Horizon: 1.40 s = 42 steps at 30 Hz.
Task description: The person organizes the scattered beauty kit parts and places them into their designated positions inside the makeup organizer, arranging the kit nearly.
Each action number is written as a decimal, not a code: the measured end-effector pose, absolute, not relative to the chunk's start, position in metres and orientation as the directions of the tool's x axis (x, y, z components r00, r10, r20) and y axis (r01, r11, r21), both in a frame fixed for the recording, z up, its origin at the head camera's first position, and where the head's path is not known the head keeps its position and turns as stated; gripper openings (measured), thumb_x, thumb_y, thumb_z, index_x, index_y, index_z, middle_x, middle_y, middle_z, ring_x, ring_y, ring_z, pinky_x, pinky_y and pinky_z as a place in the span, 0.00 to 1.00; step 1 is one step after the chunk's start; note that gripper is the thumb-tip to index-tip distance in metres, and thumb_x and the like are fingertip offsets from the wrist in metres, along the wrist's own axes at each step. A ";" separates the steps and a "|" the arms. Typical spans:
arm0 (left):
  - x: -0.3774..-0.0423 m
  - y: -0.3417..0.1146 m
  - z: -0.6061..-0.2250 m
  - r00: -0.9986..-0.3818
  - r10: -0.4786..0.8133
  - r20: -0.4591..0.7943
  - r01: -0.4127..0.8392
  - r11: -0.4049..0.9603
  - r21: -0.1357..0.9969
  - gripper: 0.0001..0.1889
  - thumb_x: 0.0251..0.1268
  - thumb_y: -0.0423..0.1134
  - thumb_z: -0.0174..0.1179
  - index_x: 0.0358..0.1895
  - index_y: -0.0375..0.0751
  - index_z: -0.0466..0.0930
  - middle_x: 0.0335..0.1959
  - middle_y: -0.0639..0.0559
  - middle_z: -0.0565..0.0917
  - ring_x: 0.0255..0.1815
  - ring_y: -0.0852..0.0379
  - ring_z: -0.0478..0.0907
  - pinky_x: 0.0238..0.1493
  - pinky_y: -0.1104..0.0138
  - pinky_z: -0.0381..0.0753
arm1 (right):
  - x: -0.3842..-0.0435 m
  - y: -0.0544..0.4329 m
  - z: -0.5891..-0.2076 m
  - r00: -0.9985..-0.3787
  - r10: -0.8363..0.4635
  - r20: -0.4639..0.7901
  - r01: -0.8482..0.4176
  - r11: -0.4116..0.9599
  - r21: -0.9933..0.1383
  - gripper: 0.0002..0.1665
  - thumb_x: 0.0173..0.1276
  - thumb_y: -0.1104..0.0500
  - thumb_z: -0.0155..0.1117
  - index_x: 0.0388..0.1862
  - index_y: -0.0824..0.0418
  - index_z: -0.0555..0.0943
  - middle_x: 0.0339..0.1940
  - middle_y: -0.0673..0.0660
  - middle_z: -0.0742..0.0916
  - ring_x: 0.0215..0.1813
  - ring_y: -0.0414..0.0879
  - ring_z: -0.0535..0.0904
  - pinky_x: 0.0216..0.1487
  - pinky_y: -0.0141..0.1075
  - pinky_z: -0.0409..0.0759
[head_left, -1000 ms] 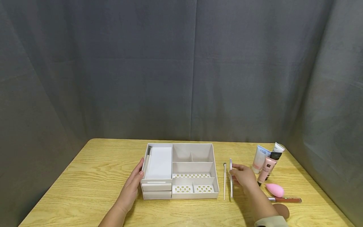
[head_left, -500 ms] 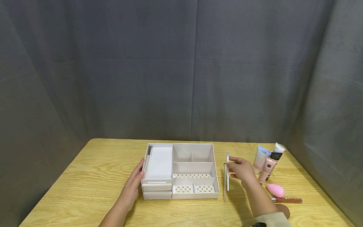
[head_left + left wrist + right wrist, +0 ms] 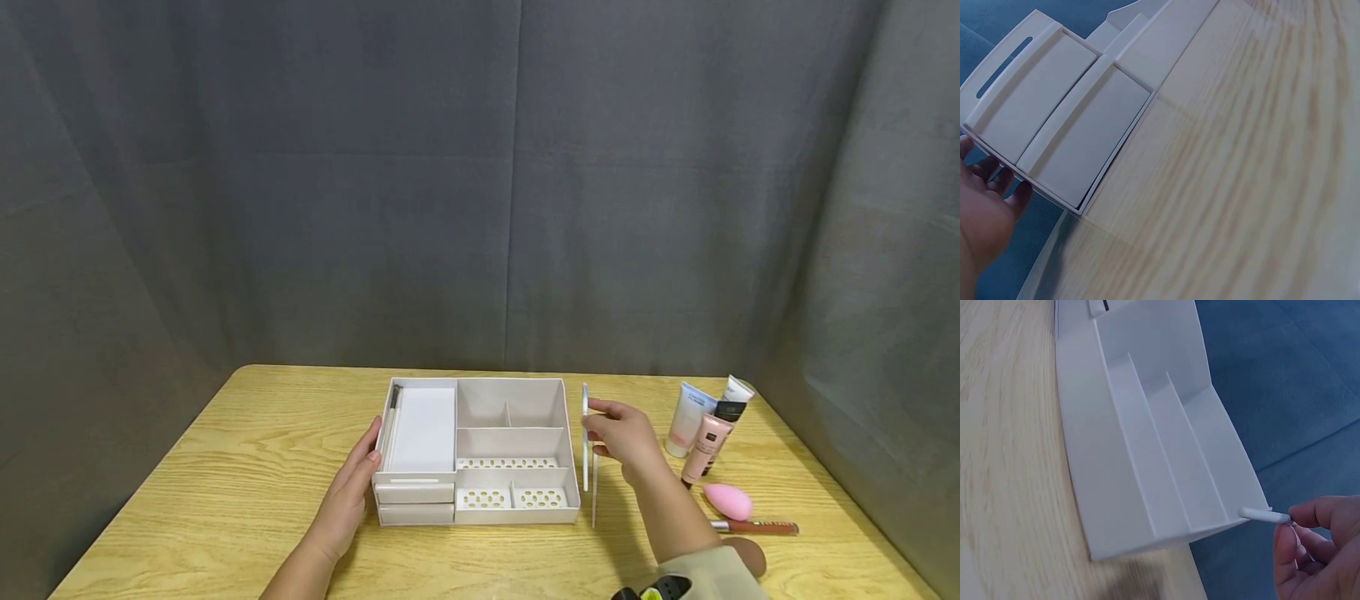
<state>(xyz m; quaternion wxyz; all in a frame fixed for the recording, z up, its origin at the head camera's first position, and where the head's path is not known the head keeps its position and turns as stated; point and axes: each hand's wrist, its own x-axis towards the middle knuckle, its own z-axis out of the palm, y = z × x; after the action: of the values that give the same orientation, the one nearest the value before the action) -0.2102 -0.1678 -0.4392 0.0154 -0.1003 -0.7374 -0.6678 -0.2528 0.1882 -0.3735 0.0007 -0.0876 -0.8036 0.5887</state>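
My left hand (image 3: 347, 493) rests against the left side of a white makeup organizer (image 3: 517, 517). In the left wrist view its fingertips touch the side edge by two drawers (image 3: 1054, 103). My right hand (image 3: 624, 435) pinches a slim white pen-like stick (image 3: 585, 458) between thumb and fingers, just right of the organizer. In the right wrist view the rounded white end of the stick overlaps the organizer's corner. A thin makeup brush (image 3: 595, 504) lies on the table beneath this hand, its upper part hidden. More brushes (image 3: 390, 427) lie in the organizer's left compartment.
Several tubes (image 3: 703, 450) stand at the right, near a pink makeup sponge (image 3: 727, 502). A reddish-brown tube with a silver end (image 3: 761, 527) and a round brown item (image 3: 746, 557) lie in front. A grey curtain (image 3: 420, 208) closes off the table's back.
My right hand has lifted the white stick and carried it leftward and away from me, past the brush on the table, toward the organizer's right side. My left hand has stayed put.
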 end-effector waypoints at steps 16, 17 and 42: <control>-0.211 -0.168 -0.440 -0.979 0.127 0.158 0.168 0.078 0.983 0.30 0.80 0.49 0.35 0.80 0.45 0.45 0.82 0.45 0.44 0.82 0.41 0.36 0.79 0.44 0.39 | -0.257 0.153 -0.356 -0.990 0.117 -0.079 0.108 0.267 -0.957 0.24 0.68 0.65 0.58 0.63 0.69 0.75 0.32 0.52 0.80 0.32 0.41 0.76 0.32 0.30 0.79; -0.211 -0.168 -0.440 -0.979 0.128 0.158 0.169 0.077 0.983 0.30 0.80 0.49 0.35 0.80 0.45 0.45 0.82 0.44 0.44 0.82 0.40 0.36 0.79 0.43 0.39 | -0.257 0.151 -0.355 -0.990 0.117 -0.078 0.106 0.266 -0.958 0.24 0.68 0.65 0.58 0.62 0.69 0.75 0.31 0.52 0.80 0.31 0.41 0.76 0.32 0.29 0.79; -0.211 -0.168 -0.440 -0.979 0.125 0.162 0.172 0.075 0.982 0.30 0.80 0.49 0.35 0.80 0.45 0.45 0.82 0.44 0.44 0.82 0.41 0.36 0.79 0.44 0.38 | -0.266 0.080 -0.342 -0.999 0.037 -0.017 0.024 0.198 -0.980 0.21 0.63 0.67 0.61 0.56 0.68 0.80 0.31 0.55 0.84 0.28 0.41 0.79 0.29 0.29 0.81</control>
<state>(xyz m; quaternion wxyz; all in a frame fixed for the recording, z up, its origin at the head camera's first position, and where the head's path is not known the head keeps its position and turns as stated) -0.2107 -0.1677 -0.4400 0.0174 -0.1013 -0.7329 -0.6726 -0.2658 0.0797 -0.3420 0.0052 -0.0199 -0.7740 0.6328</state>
